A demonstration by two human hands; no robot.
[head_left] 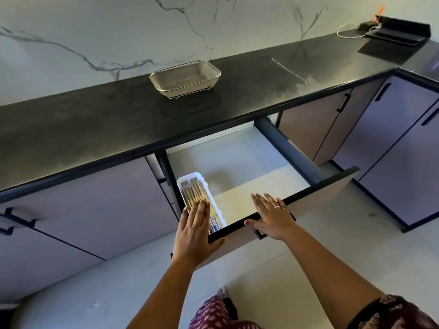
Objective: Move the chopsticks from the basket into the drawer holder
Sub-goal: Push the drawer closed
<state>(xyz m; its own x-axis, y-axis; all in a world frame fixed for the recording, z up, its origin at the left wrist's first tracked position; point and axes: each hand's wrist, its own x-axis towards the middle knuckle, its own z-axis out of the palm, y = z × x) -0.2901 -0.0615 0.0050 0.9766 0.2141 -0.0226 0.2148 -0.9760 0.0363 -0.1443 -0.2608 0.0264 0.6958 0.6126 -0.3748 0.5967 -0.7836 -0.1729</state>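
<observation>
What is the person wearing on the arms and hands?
Both forearms are bare, with no sleeves reaching them. The right hand wears a thin ring on one finger. The left hand shows no ring or watch. A dark patterned garment appears near the right upper arm.

no readable txt, labels or nos. anywhere in view.

Tabletop (pixel 95 129): black — wire basket (pixel 185 78) on a dark mat (pixel 190 108)
Far right end: black tray (pixel 396 34), white cable (pixel 349 32)
Drawer (pixel 249 153): white holder (pixel 199 198) on its floor — left side
</observation>
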